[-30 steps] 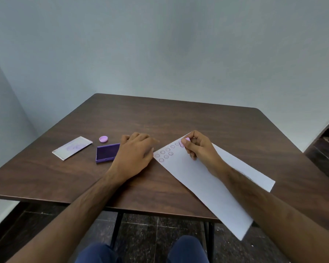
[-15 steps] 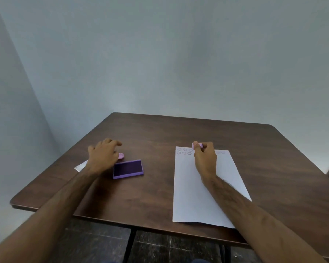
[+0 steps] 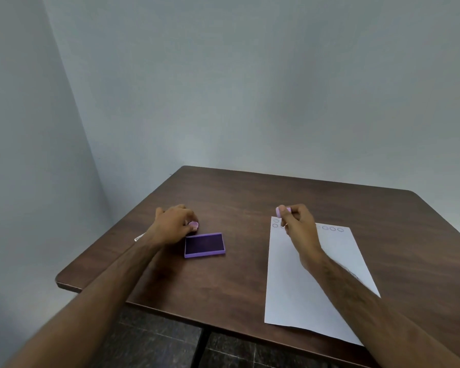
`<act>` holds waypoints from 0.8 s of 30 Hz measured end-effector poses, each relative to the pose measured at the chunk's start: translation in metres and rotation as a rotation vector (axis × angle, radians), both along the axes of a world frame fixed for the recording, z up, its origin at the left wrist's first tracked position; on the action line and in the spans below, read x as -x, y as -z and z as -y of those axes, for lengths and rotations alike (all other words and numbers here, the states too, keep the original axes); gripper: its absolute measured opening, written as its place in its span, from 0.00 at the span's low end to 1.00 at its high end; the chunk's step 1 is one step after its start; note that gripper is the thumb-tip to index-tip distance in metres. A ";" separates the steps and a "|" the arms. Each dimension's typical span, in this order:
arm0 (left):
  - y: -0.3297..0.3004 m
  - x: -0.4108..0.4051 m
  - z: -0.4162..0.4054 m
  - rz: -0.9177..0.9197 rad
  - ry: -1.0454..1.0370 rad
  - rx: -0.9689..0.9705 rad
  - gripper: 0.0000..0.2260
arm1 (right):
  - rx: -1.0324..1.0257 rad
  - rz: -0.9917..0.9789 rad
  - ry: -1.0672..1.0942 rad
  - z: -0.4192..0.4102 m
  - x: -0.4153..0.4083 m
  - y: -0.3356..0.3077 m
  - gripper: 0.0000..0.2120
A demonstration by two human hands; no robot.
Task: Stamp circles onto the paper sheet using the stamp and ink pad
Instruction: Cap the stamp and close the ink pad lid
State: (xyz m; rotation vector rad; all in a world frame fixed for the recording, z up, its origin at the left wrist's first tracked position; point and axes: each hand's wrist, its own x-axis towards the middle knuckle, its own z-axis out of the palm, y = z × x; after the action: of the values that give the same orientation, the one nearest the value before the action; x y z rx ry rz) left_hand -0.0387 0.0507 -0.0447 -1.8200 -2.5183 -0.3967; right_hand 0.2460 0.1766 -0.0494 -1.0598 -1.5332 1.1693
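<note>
A white paper sheet [image 3: 300, 282] lies on the right half of the brown table [image 3: 250, 197], with faint stamped circles along its far edge. My right hand [image 3: 298, 224] pinches a small pink stamp [image 3: 281, 211] just above the sheet's far left corner. An open purple ink pad [image 3: 204, 245] sits left of the sheet. My left hand [image 3: 173, 224] rests beside the pad's far left corner, its fingertips closing on a small pink cap [image 3: 194, 224].
A white card [image 3: 139, 237] pokes out from under my left wrist near the table's left edge. Grey walls meet in a corner behind the table. Dark tiled floor shows below the near edge.
The view has swung left and up. My left hand left the paper's edge, passed the ink pad and reached the pink cap. My right hand stayed at the sheet's far edge with the stamp.
</note>
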 end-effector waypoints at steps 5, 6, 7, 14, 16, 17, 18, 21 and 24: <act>-0.005 -0.023 0.003 0.013 0.107 -0.231 0.05 | 0.222 -0.171 -0.267 0.012 0.008 -0.009 0.10; -0.007 -0.032 0.004 0.069 0.144 -0.311 0.05 | 0.253 -0.203 -0.310 0.015 0.009 -0.010 0.10; -0.008 -0.043 0.004 0.142 0.179 -0.369 0.05 | 0.269 -0.226 -0.355 0.018 0.009 -0.011 0.10; -0.013 -0.104 0.002 0.338 0.353 -0.511 0.06 | 0.263 -0.277 -0.563 0.036 -0.002 -0.020 0.08; -0.010 -0.109 -0.001 0.348 0.387 -0.539 0.08 | 0.240 -0.275 -0.584 0.037 -0.008 -0.022 0.08; -0.008 -0.112 -0.003 0.343 0.394 -0.559 0.09 | 0.224 -0.267 -0.586 0.037 -0.011 -0.023 0.08; -0.005 -0.115 -0.005 0.333 0.396 -0.586 0.09 | 0.209 -0.256 -0.584 0.037 -0.014 -0.023 0.08; -0.003 -0.123 -0.009 0.338 0.396 -0.655 0.10 | 0.175 -0.223 -0.559 0.037 -0.020 -0.023 0.07; 0.000 -0.125 -0.014 0.401 0.375 -0.658 0.11 | 0.158 -0.180 -0.516 0.034 -0.023 -0.022 0.07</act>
State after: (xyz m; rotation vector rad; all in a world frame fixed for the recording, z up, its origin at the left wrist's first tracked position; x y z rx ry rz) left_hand 0.0865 0.0651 -0.0445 -2.0250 -1.8293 -1.5157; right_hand 0.2692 0.1423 -0.0269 -0.6443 -1.6385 1.7119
